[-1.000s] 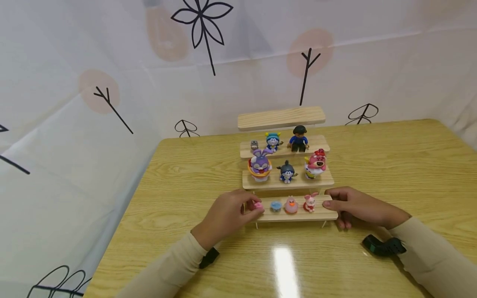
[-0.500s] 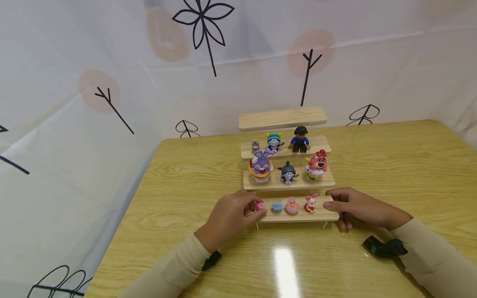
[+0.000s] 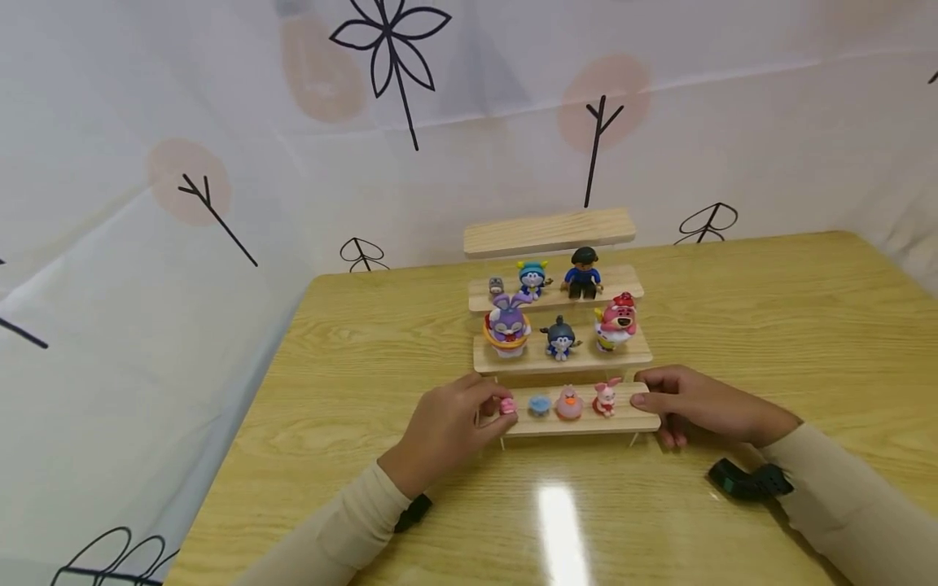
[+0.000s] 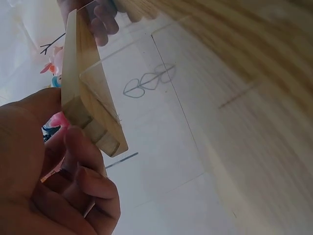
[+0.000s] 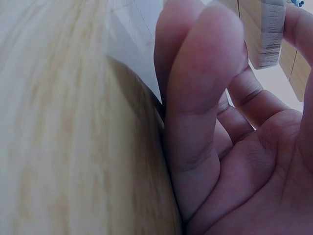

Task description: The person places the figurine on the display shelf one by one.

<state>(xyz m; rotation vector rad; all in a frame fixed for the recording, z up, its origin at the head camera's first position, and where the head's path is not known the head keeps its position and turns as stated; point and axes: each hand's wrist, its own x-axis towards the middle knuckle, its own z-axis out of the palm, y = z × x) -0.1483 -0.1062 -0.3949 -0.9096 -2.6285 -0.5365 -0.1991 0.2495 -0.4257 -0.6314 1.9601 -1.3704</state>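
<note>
At the left end of the bottom step of a wooden tiered display stand [image 3: 476, 427], my left hand [image 3: 450, 419] pinches a small pink toy [image 3: 508, 405] between thumb and index finger. In the left wrist view its other fingers curl beside the end of the step [image 4: 90, 122]. My right hand [image 3: 707, 407] grips the step's right end, thumb on top. To the right of the pink toy stand a light blue toy [image 3: 539, 405], a pink duck figurine [image 3: 569, 404] and a piglet figurine [image 3: 605, 399].
Higher steps carry a purple rabbit [image 3: 507, 325], a dark-haired figurine [image 3: 560, 338], a pink bear [image 3: 617, 321], a small grey figurine [image 3: 496, 286], a blue-capped figurine [image 3: 532, 279] and a toy man [image 3: 583, 273]. A bare top step [image 3: 550, 233] stands before the patterned cloth [image 3: 469, 155].
My left hand has shifted the pink toy slightly right, a little closer to the light blue toy. The right hand keeps its grip on the step's end.
</note>
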